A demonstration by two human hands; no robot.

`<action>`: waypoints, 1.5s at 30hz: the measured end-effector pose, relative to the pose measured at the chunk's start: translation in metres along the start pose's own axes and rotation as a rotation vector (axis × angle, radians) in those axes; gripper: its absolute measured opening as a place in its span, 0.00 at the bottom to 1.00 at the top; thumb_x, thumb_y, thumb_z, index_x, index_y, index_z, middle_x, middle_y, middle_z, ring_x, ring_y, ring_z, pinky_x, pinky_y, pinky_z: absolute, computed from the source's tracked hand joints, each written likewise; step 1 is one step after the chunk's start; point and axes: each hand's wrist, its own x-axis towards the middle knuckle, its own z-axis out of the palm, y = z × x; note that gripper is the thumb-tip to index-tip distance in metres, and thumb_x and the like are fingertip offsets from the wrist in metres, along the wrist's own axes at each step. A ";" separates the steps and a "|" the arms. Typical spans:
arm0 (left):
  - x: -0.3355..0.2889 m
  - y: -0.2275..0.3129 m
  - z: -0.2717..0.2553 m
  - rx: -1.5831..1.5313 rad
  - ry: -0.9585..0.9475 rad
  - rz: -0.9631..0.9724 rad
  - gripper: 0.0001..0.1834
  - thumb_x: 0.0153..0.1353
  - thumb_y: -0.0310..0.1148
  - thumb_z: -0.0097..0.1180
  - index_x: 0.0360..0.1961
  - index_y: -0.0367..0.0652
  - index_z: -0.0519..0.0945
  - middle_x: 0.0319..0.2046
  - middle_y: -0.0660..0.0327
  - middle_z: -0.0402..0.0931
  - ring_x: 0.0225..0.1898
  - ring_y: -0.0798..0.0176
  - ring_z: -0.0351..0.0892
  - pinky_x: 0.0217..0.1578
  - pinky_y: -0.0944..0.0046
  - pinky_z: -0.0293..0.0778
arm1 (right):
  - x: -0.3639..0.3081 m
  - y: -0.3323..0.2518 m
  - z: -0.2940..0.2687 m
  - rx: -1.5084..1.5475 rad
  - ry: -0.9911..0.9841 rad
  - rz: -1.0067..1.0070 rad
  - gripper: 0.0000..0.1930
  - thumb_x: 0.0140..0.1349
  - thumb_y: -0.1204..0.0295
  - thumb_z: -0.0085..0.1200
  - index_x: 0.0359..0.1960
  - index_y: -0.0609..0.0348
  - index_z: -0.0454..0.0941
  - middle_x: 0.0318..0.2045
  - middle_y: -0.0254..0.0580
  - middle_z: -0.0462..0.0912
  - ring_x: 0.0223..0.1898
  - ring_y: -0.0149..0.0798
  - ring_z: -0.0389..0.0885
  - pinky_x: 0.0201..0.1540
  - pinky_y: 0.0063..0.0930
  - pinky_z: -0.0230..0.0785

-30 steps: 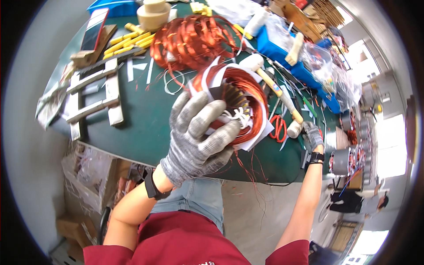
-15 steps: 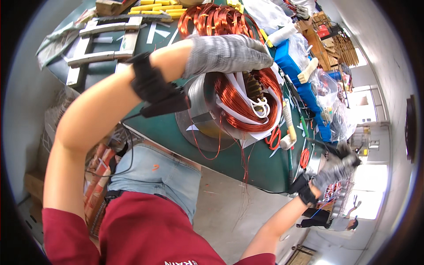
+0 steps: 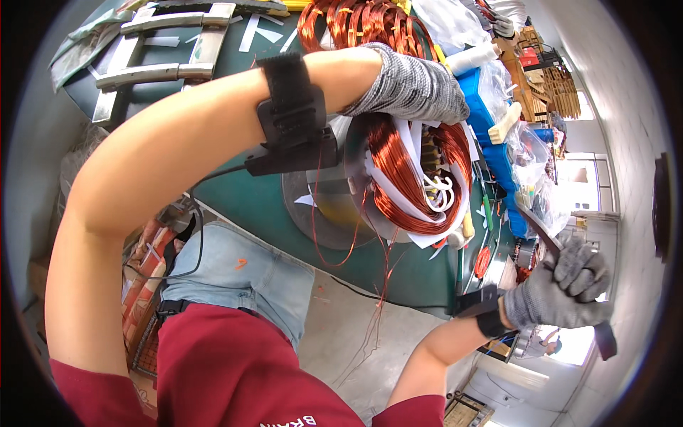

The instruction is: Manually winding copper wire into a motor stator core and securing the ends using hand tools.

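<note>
Stator (image 3: 390, 171), under L hand (image 3: 423, 87), R hand (image 3: 562, 290) well apart

The person has two gloved hands, one left hand (image 3: 416, 87) and one right hand (image 3: 569, 288), and two black wrist straps (image 3: 290, 107). There is one long dark tool (image 3: 542, 233), one copper-wound core (image 3: 390, 167), one white roll (image 3: 473, 59), one green tabletop (image 3: 238, 196) and one frame with two crossbars (image 3: 153, 75). The blue bins (image 3: 478, 103) cannot be counted surely.
</note>
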 end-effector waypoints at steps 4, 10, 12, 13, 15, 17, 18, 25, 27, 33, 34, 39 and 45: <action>0.002 -0.002 -0.015 -0.841 0.183 -0.172 0.18 0.58 0.28 0.49 0.51 0.39 0.71 0.50 0.52 0.71 0.51 0.55 0.70 0.52 0.63 0.67 | -0.004 0.020 0.021 0.150 -0.434 0.198 0.24 0.57 0.47 0.41 0.11 0.45 0.56 0.07 0.24 0.53 0.08 0.23 0.47 0.16 0.19 0.54; -0.017 0.001 0.003 -1.051 0.285 -0.166 0.18 0.61 0.29 0.45 0.52 0.37 0.70 0.50 0.51 0.70 0.53 0.55 0.68 0.56 0.63 0.63 | 0.002 0.081 0.049 0.428 -1.075 0.146 0.23 0.54 0.45 0.47 0.12 0.46 0.62 0.09 0.26 0.61 0.07 0.24 0.52 0.13 0.21 0.47; -0.005 0.002 -0.001 -0.936 0.308 -0.191 0.15 0.58 0.27 0.48 0.46 0.34 0.73 0.46 0.49 0.72 0.50 0.53 0.71 0.53 0.62 0.66 | 0.002 0.081 0.037 0.377 -0.912 0.257 0.21 0.52 0.47 0.49 0.13 0.45 0.62 0.10 0.26 0.63 0.09 0.24 0.55 0.15 0.21 0.50; 0.000 -0.002 -0.008 -0.883 0.253 -0.167 0.11 0.60 0.28 0.41 0.42 0.39 0.72 0.43 0.57 0.71 0.45 0.63 0.70 0.49 0.67 0.65 | 0.024 0.087 0.011 0.356 -0.875 0.236 0.21 0.51 0.48 0.50 0.13 0.46 0.62 0.11 0.27 0.64 0.11 0.24 0.57 0.17 0.21 0.52; 0.005 -0.005 -0.005 -0.805 0.449 -0.079 0.10 0.51 0.24 0.51 0.36 0.32 0.74 0.36 0.48 0.74 0.40 0.49 0.75 0.42 0.61 0.72 | 0.009 0.068 0.007 -0.042 -0.492 0.245 0.17 0.49 0.51 0.51 0.17 0.49 0.66 0.15 0.31 0.67 0.18 0.26 0.64 0.25 0.24 0.61; 0.007 -0.003 -0.002 -0.840 0.377 -0.066 0.10 0.51 0.24 0.51 0.36 0.32 0.74 0.36 0.48 0.74 0.39 0.49 0.75 0.42 0.61 0.72 | 0.027 0.090 0.025 0.348 -1.295 0.295 0.16 0.48 0.54 0.51 0.25 0.54 0.69 0.17 0.33 0.69 0.20 0.30 0.69 0.29 0.33 0.68; 0.010 -0.002 0.004 -0.865 0.354 -0.058 0.10 0.51 0.24 0.51 0.36 0.32 0.74 0.36 0.48 0.74 0.39 0.50 0.75 0.42 0.62 0.72 | 0.020 0.085 0.020 0.286 -1.192 0.235 0.16 0.49 0.55 0.50 0.25 0.55 0.69 0.16 0.34 0.69 0.19 0.30 0.68 0.28 0.32 0.68; 0.011 0.001 0.004 -0.991 0.302 -0.048 0.10 0.51 0.24 0.52 0.35 0.33 0.75 0.34 0.49 0.74 0.38 0.52 0.76 0.41 0.63 0.72 | -0.008 0.064 -0.001 -0.402 -0.659 -0.271 0.13 0.55 0.59 0.45 0.28 0.57 0.69 0.13 0.35 0.67 0.12 0.31 0.66 0.18 0.30 0.68; 0.008 -0.004 -0.002 -0.920 0.262 -0.048 0.07 0.51 0.24 0.51 0.33 0.33 0.75 0.32 0.50 0.74 0.37 0.53 0.76 0.40 0.63 0.72 | -0.004 0.069 0.005 -0.456 -0.584 -0.319 0.12 0.56 0.61 0.43 0.28 0.57 0.69 0.12 0.35 0.67 0.10 0.31 0.65 0.15 0.30 0.68; 0.010 0.002 -0.013 -1.829 0.110 -0.365 0.09 0.56 0.25 0.50 0.38 0.34 0.75 0.33 0.56 0.76 0.34 0.63 0.76 0.38 0.68 0.73 | 0.014 0.060 0.079 0.030 -0.885 0.653 0.23 0.65 0.54 0.35 0.12 0.47 0.55 0.08 0.28 0.54 0.07 0.24 0.44 0.11 0.18 0.45; 0.012 0.006 -0.010 -2.187 0.008 -0.497 0.11 0.57 0.25 0.50 0.41 0.35 0.76 0.34 0.59 0.77 0.33 0.68 0.76 0.37 0.71 0.73 | 0.012 0.062 0.089 -0.045 -0.780 0.747 0.24 0.65 0.54 0.36 0.11 0.46 0.55 0.08 0.28 0.55 0.07 0.24 0.43 0.11 0.19 0.45; 0.003 0.002 -0.022 -1.890 0.044 -0.536 0.11 0.59 0.25 0.49 0.43 0.36 0.76 0.31 0.62 0.77 0.32 0.72 0.74 0.35 0.72 0.72 | -0.018 0.052 0.116 -0.295 -0.262 0.490 0.23 0.64 0.53 0.36 0.13 0.48 0.59 0.09 0.30 0.56 0.07 0.26 0.49 0.10 0.20 0.46; 0.003 0.001 -0.008 -1.648 0.064 -0.443 0.11 0.57 0.29 0.50 0.40 0.36 0.76 0.31 0.57 0.77 0.30 0.68 0.74 0.35 0.71 0.72 | -0.011 0.069 0.097 -0.464 0.022 0.365 0.17 0.66 0.57 0.36 0.25 0.55 0.65 0.15 0.34 0.68 0.10 0.25 0.60 0.10 0.16 0.56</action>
